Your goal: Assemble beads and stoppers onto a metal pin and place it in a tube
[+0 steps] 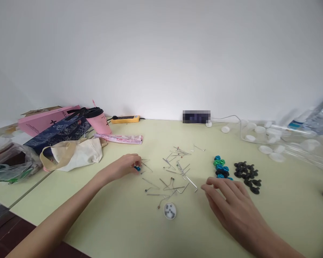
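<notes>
My left hand (124,167) is closed at the left of the metal pieces, its fingertips on a small shiny blue part (137,168) low over the table. My right hand (228,199) hovers or rests on the table's right side; its fingers are loosely bent and slightly apart, with nothing visible in them. Between the hands lie several thin bent metal rods (173,188), some with small beads at one end. A round white cap (169,216) holds small grey metal bits. Beyond my right hand sit blue and green knob-like parts (219,162), partly hidden by its fingers.
Black disc-shaped parts (246,170) lie at the right. Clear tubes with white caps (265,149) spread behind them. A pink cup (98,120), a cloth bag (82,154), boxes (50,120) and a yellow power strip (125,119) stand at the left and back.
</notes>
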The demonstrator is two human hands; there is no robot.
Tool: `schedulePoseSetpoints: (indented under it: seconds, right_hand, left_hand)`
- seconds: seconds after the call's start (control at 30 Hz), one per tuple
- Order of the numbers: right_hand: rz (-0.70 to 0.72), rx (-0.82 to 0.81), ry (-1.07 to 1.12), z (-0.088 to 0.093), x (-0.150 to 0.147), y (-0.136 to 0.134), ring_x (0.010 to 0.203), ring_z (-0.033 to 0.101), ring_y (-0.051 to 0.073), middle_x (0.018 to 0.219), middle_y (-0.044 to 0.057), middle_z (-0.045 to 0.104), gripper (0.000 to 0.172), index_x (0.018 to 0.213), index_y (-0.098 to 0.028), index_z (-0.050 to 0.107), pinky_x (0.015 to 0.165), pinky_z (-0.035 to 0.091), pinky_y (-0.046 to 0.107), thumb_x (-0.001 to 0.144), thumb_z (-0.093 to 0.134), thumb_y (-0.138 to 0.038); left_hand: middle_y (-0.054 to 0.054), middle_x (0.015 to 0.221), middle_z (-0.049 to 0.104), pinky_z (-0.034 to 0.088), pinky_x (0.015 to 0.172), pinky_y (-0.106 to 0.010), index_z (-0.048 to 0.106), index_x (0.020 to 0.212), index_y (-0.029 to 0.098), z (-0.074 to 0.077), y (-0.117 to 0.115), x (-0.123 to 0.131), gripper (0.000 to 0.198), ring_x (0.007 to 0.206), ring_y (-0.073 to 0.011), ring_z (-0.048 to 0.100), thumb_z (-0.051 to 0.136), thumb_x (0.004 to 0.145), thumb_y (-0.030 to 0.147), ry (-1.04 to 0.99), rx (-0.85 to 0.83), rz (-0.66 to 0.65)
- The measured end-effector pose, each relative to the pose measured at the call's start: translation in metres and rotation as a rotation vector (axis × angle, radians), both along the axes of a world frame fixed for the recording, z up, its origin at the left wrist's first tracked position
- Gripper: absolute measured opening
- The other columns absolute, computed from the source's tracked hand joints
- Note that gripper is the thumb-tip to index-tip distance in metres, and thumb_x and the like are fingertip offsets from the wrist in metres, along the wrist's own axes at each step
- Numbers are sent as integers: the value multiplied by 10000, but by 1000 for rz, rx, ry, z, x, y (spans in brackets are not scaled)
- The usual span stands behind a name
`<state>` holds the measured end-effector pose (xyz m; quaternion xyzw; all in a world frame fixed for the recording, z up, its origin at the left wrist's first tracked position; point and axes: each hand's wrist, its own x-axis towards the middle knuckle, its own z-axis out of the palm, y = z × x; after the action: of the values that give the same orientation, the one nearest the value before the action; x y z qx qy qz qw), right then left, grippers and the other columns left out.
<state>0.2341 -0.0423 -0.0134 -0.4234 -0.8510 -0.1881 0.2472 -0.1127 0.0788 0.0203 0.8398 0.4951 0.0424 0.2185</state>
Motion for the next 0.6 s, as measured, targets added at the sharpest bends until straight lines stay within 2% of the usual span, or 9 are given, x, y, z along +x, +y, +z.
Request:
schedulePoseSetpoints:
  seconds: [0.1,0.2,0.23,0.3,0.37,0.43,0.5,0.53,0.6]
  right_hand:
    - [27,-63,62,-3,-1,1,899,553,267,1002,120,612,192,988,-170,556,762,384,413,899,447,-40]
    - [33,-252,164,-5,2,-2,934,550,248,1055,96,589,183,1057,-215,526,780,402,401,935,434,-116]
    - [32,-362,218,-4,1,-5,933,554,230,1072,85,578,183,1091,-234,504,778,419,381,950,423,-148]
    - [21,-612,355,0,-6,-10,894,573,184,1068,61,568,194,1160,-266,439,750,457,325,978,390,-216]
    - [8,-796,493,6,-18,-16,814,589,152,998,30,578,218,1207,-287,370,699,481,281,989,377,-273]
    - [23,-842,577,11,-30,-21,780,592,146,941,9,585,211,1186,-291,362,674,487,264,980,405,-307]
    - [34,-806,599,15,-35,-23,779,591,144,919,2,586,115,1090,-282,413,676,482,256,978,412,-312]
    - [29,-779,591,16,-33,-24,775,591,142,910,0,586,69,1034,-277,437,676,477,252,983,400,-306]
    - [-10,-721,541,15,-24,-25,743,592,135,887,-5,588,104,959,-268,466,657,468,242,994,372,-296]
  left_hand:
    - [-18,922,595,389,713,-281,564,816,205,-4,-8,-4,86,874,-199,544,531,763,147,4,15,-22]
    - [-10,881,590,393,670,-274,550,807,206,4,-20,8,25,807,-181,549,537,802,185,-88,1,-3]
    - [-5,871,588,399,657,-267,540,823,210,8,-26,17,3,783,-170,553,541,821,208,-160,-11,4]
    - [7,886,591,431,673,-252,491,870,217,15,-43,40,85,792,-153,577,567,834,230,-373,-53,4]
    - [10,911,601,453,700,-249,458,922,227,18,-63,71,160,822,-147,593,592,835,229,-516,-148,-56]
    - [6,930,611,459,718,-258,447,950,232,16,-79,103,193,838,-148,592,599,833,208,-538,-203,-173]
    - [-5,929,616,464,721,-275,421,945,227,15,-89,129,214,839,-157,588,607,839,234,-537,-220,-265]
    - [-8,915,612,468,712,-279,411,965,228,14,-91,138,218,825,-158,588,596,854,265,-545,-218,-267]
    - [-16,929,604,483,693,-272,392,1034,233,16,-90,149,314,790,-149,594,628,841,304,-570,-247,-317]
